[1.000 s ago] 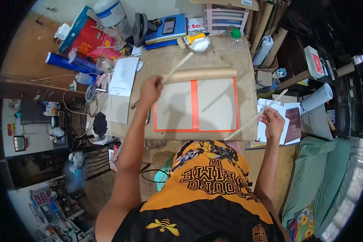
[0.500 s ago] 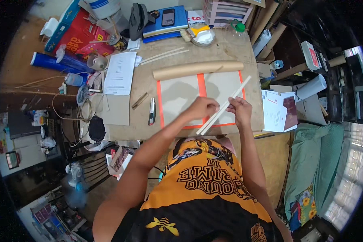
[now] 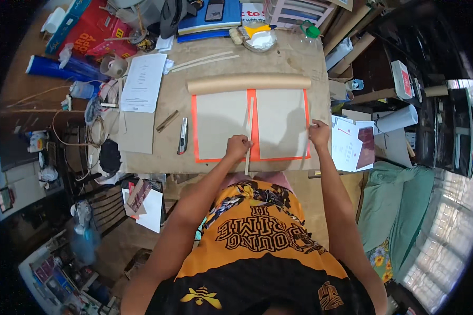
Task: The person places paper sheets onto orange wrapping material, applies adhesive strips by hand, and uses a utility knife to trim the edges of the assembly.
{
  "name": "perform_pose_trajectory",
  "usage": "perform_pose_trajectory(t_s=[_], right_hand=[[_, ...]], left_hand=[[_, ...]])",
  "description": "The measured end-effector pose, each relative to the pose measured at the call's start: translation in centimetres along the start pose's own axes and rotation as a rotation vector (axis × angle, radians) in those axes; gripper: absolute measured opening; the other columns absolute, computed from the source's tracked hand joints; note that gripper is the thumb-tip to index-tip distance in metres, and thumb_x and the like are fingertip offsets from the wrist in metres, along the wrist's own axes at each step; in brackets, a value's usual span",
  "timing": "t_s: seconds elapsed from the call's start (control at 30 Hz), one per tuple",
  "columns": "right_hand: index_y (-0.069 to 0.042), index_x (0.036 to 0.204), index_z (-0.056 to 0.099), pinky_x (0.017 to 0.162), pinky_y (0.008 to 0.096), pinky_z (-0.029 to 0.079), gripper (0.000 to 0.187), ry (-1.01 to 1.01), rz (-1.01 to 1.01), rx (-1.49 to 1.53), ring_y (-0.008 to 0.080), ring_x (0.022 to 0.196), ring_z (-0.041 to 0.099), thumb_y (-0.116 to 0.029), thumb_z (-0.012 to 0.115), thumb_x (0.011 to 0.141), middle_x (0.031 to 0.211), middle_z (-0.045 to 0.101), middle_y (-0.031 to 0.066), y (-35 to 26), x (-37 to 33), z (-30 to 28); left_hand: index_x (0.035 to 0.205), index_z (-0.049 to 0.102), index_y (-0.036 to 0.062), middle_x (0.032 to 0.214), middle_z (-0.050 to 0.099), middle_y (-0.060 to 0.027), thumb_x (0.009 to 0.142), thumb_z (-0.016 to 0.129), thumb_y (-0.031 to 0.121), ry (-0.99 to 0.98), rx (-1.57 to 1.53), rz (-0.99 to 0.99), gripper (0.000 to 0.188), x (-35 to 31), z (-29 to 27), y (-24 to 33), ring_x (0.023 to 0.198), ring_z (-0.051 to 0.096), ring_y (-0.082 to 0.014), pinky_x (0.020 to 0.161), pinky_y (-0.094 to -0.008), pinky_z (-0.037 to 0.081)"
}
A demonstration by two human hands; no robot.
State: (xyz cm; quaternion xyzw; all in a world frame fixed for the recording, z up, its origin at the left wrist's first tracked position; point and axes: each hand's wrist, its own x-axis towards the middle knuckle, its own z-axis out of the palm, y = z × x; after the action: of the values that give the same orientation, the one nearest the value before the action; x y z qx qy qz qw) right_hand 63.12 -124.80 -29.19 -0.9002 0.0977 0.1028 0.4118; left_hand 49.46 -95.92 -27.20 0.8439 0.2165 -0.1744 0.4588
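- Printed sheet [image 3: 143, 86]: rests partly on a grey board [image 3: 136, 136], left side of the worktable [image 3: 294, 63].
- Utility knife [image 3: 183, 135]: lies just beside the left panel, clear of my hands.
- Left board panel [image 3: 220, 118]: flat on the worktable, edged in orange-red.
- My left hand [image 3: 239, 147]: fingers clamped on a pale, narrow strip [image 3: 247, 166]. The strip runs along the orange-red centre band [image 3: 255, 151]; its lower end projects past the panels' near edge. I cannot tell whether it touches the band.
- Kraft-paper roll [image 3: 249, 83]: lies across the panels' far edge.
- Right board panel [image 3: 281, 118]: flat, right of the centre band.
- My right hand [image 3: 319, 133]: fingertips pinched together on a second strip [image 3: 303, 157], at the right panel's outer border.
- Maroon booklet [image 3: 367, 148]: beside loose papers [image 3: 346, 149], right of the worktable.
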Motion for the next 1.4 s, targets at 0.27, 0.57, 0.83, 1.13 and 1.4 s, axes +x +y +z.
perform_pose_trajectory(t_s=[0.27, 0.57, 0.83, 1.13, 1.4], right_hand=[[-0.006, 0.121, 0.056, 0.090, 0.0454, 0.045, 0.053, 0.180, -0.178, -0.624, 0.0348, 0.113, 0.052, -0.023, 0.070, 0.072, 0.118, 0.057, 0.0190, -1.1, 0.5, 0.0], [-0.012, 0.137, 0.039, 0.102, 0.0544, 0.031, 0.076, -0.451, -0.863, -0.562, 0.0336, 0.133, 0.029, -0.026, 0.075, 0.071, 0.148, 0.025, 0.0136, -8.9, 0.1, 6.0], [-0.011, 0.138, 0.035, 0.098, 0.0508, 0.036, 0.096, -0.662, -0.726, -0.856, 0.0313, 0.133, 0.029, -0.038, 0.083, 0.060, 0.147, 0.025, 0.0126, -11.9, 0.7, 8.7], [-0.011, 0.133, 0.040, 0.094, 0.0483, 0.040, 0.090, -0.597, -0.732, -0.872, 0.0299, 0.130, 0.034, -0.035, 0.084, 0.058, 0.143, 0.030, 0.0108, -13.5, -1.3, 9.6], [-0.014, 0.137, 0.035, 0.095, 0.0486, 0.039, 0.100, -0.607, -0.660, -0.911, 0.0298, 0.129, 0.034, -0.038, 0.086, 0.054, 0.144, 0.029, 0.0097, -14.1, -0.7, 9.8]], left_hand=[[0.076, 0.063, 0.0021, 0.072, 0.062, -0.0170, 0.079, 0.067, 0.024, 0.277, -0.093, -0.022, 0.023, 2.3, 0.4, 0.0, 0.065, 0.059, -0.0336, 0.066, -0.0420, 0.048], [0.129, 0.047, 0.0021, 0.133, 0.042, -0.0081, 0.073, 0.060, 0.012, 0.171, 0.863, 0.416, 0.058, 2.0, -2.5, 2.3, 0.125, 0.039, -0.0294, 0.089, -0.0485, 0.041], [0.135, 0.040, 0.0053, 0.149, 0.024, -0.0045, 0.063, 0.077, 0.027, 0.013, 0.934, 0.356, 0.084, 2.9, -3.4, 1.2, 0.131, 0.030, -0.0263, 0.090, -0.0512, 0.037], [0.137, 0.038, 0.0032, 0.151, 0.020, -0.0045, 0.067, 0.073, 0.028, -0.017, 0.950, 0.321, 0.081, 3.3, -5.1, 0.0, 0.128, 0.032, -0.0266, 0.087, -0.0526, 0.038], [0.140, 0.032, 0.0033, 0.150, 0.019, -0.0029, 0.061, 0.079, 0.039, -0.097, 0.956, 0.330, 0.099, 2.9, -5.7, 1.6, 0.129, 0.029, -0.0297, 0.087, -0.0533, 0.037]])
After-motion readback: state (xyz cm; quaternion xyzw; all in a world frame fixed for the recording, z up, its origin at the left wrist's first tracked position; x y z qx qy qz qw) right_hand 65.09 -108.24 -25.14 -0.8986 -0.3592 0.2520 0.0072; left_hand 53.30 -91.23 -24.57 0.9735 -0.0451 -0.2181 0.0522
